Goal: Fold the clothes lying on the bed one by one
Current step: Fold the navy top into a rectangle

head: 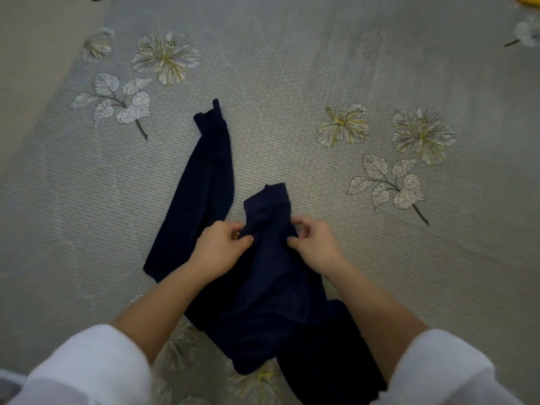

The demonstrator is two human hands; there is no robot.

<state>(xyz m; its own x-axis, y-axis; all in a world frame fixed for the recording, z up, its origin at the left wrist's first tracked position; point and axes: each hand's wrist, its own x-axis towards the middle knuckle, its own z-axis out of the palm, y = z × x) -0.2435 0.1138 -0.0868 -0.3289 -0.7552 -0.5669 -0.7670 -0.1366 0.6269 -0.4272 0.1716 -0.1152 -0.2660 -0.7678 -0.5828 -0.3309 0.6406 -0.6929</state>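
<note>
Fingers of left hand and right hand pinch the navy garment between them.

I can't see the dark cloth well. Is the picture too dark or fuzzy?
Head view: dim, flat light leaves the navy blue fabric garment nearly detailless; the white sleeves at the bottom corners are blurred; the grey flowered bedsheet looks fairly sharp.

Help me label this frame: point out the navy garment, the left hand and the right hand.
navy garment point(204, 185), head view, its long stretched-out part.
left hand point(219, 249), head view, back of the hand.
right hand point(315, 247), head view, back of the hand.
</note>
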